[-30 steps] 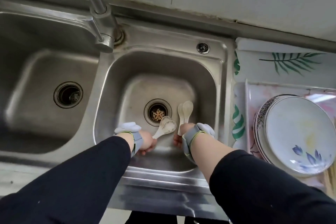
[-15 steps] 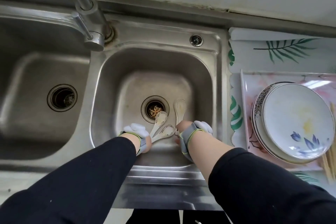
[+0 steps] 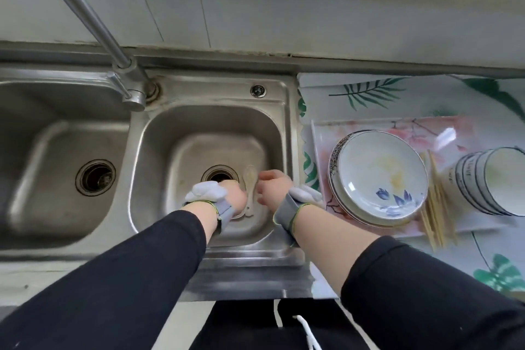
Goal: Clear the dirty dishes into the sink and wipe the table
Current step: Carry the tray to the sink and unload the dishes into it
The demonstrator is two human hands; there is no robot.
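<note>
Both hands are over the right sink basin (image 3: 159, 156). A pale ceramic spoon (image 3: 250, 179) lies on the basin floor beside the drain (image 3: 218, 175), between the two hands. My left hand (image 3: 234, 196) is low over the basin and covers part of the drain; its fingers are hidden, and a second spoon's edge (image 3: 238, 216) shows under it. My right hand (image 3: 272, 187) hovers just right of the spoon, fingers loosely curled, holding nothing. Both wrists wear grey straps.
On the counter to the right, a patterned tray (image 3: 321, 133) carries stacked dirty plates (image 3: 377, 179), stacked bowls (image 3: 491, 179) and several chopsticks (image 3: 434, 202). The faucet (image 3: 125, 65) rises at the back left. A second basin (image 3: 65, 150) lies left.
The spoons that both hands held now lie in the right basin. My right hand has let go and lifted. The view has tilted up and shifted right.
</note>
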